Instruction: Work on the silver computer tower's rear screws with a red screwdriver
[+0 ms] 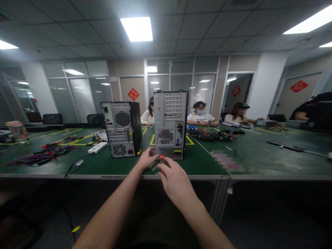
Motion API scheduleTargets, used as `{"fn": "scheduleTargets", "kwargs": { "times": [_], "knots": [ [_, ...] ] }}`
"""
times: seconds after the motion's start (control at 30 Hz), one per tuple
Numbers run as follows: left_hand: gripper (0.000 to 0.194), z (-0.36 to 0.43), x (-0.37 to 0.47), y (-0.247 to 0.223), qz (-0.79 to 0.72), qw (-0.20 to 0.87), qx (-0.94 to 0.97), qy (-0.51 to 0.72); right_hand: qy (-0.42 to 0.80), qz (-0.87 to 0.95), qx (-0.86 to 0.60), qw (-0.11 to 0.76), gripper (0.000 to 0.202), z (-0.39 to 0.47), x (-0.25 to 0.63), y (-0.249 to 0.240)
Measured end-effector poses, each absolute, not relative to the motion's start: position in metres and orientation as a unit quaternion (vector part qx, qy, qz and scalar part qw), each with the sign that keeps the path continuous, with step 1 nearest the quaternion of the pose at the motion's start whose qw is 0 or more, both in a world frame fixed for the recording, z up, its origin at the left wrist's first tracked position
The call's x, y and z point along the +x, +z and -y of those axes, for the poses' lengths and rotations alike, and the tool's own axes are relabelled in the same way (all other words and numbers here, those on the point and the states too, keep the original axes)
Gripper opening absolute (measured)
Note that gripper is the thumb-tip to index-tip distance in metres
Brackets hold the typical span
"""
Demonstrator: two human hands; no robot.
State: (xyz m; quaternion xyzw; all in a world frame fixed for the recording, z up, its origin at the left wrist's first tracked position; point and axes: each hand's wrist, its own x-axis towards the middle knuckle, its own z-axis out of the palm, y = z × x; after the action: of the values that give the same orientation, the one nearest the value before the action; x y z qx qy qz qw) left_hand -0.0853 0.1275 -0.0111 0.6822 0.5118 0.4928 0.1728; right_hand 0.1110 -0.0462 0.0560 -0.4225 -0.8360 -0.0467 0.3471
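A tall computer case [169, 114] stands upright on the green table [199, 166], its back panel facing me. My right hand [173, 176] is closed on a screwdriver [162, 157] with a red-orange handle, in front of the case's lower left corner. The screwdriver's shaft points up toward the case; whether its tip touches is too small to tell. My left hand [147, 158] is just left of the screwdriver, by the case's bottom left edge, fingers curled; what they hold, if anything, is hidden. A shorter computer case [119, 129] stands to the left.
Bundled cables [49, 154] and a white power strip [98, 147] lie at the left. Black cables [215, 134] lie behind right of the tall case. A dark bar-shaped object [285, 146] is farther right. Several people sit across the table.
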Motion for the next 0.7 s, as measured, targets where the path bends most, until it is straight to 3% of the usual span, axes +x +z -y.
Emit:
{"fn": "scheduleTargets", "kwargs": {
  "times": [0.23, 0.47, 0.7],
  "knots": [
    [0.040, -0.1281, -0.0859, -0.0124, -0.507, 0.171, 0.682, 0.499, 0.004, 0.809, -0.444, 0.385, 0.036, 0.0498, 0.1073, 0.0585],
    [0.037, -0.1284, -0.0856, -0.0117, -0.511, 0.170, 0.685, 0.490, -0.100, 0.834, -0.426, 0.335, 0.027, 0.0524, 0.1124, 0.0622],
    [0.039, -0.1267, -0.0852, -0.0107, -0.511, 0.173, 0.684, 0.490, 0.010, 0.786, -0.495, 0.371, 0.026, 0.0517, 0.1084, 0.0642]
  ]
}}
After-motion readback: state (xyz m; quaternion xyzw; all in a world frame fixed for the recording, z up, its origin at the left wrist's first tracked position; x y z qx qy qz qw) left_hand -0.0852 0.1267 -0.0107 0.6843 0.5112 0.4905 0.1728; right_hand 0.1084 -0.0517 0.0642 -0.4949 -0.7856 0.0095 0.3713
